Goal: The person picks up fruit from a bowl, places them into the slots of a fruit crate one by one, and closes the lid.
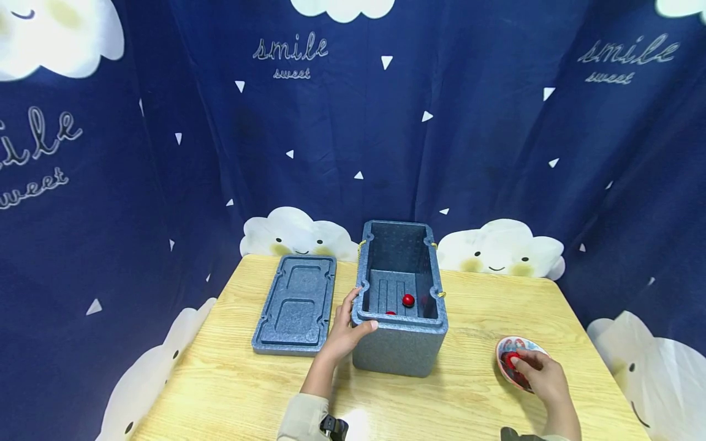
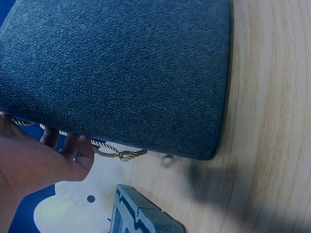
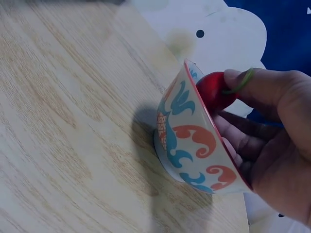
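A deep grey foam box (image 1: pixel 397 349) stands on the table with its top uncovered. My left hand (image 1: pixel 344 334) holds its near left corner, thumb over the front rim and fingers along the left side. Inside on the box floor lies a red cherry (image 1: pixel 408 300), and a second one is mostly hidden behind the front wall. To the right, my right hand (image 1: pixel 546 373) reaches into a patterned bowl (image 3: pixel 189 141). Thumb and fingers pinch a red cherry with a green stem (image 3: pixel 214 91) at the bowl's rim.
Left of the box lies its grey lid (image 1: pixel 295 306), flat on the wooden table (image 1: pixel 469 318). Yellow cord (image 2: pixel 116 153) loops along the box's sides. A dark blue curtain (image 1: pixel 386 141) with clouds hangs behind and at both sides of the table.
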Demonstrator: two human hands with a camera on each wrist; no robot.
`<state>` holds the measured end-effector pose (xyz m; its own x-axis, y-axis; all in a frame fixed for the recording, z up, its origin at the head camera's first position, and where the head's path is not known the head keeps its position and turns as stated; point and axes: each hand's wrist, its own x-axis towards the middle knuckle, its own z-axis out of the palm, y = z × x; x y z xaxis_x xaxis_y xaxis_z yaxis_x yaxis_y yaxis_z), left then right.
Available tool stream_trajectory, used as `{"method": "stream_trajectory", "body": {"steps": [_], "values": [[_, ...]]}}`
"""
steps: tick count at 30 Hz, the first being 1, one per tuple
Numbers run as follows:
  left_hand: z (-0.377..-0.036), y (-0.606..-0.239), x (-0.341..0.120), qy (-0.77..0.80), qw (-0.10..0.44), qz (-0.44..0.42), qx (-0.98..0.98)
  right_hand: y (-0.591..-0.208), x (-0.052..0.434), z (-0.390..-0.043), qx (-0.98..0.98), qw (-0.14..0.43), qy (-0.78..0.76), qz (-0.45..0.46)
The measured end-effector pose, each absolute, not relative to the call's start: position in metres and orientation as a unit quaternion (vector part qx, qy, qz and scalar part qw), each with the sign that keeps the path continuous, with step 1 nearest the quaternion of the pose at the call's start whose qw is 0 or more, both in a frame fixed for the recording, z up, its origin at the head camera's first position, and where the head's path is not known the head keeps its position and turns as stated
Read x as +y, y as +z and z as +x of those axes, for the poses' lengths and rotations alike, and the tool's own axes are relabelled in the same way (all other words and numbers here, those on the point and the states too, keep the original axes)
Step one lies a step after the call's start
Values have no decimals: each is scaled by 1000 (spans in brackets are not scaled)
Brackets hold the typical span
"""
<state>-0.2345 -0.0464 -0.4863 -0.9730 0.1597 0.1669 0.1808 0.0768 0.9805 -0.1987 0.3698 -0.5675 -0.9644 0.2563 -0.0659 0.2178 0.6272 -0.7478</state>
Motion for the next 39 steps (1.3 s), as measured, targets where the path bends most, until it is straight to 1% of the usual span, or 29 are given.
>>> {"method": "stream_trajectory", "body": {"steps": [4,9,19,22,29,36,39], "values": [[-234,-486,-46,-669,7,-115,-734,-566,365,-196,-880,51,448,-146],[-234,-486,-46,-668,6,-113,-735,-561,363,-194,-865,70,470,-159],[-233,-486,-46,-660,3,-110,-744,-543,356,-193,-866,67,465,-169],[-233,-486,-46,-660,6,-110,-743,-538,353,-194,-864,70,471,-165],[-233,-485,-47,-662,8,-115,-741,-530,343,-200,-855,103,487,-146],[-232,-486,-48,-663,9,-115,-740,-522,335,-207,-848,93,509,-117],[-234,-487,-48,-667,11,-117,-736,-522,336,-213,-837,100,532,-85]]}}
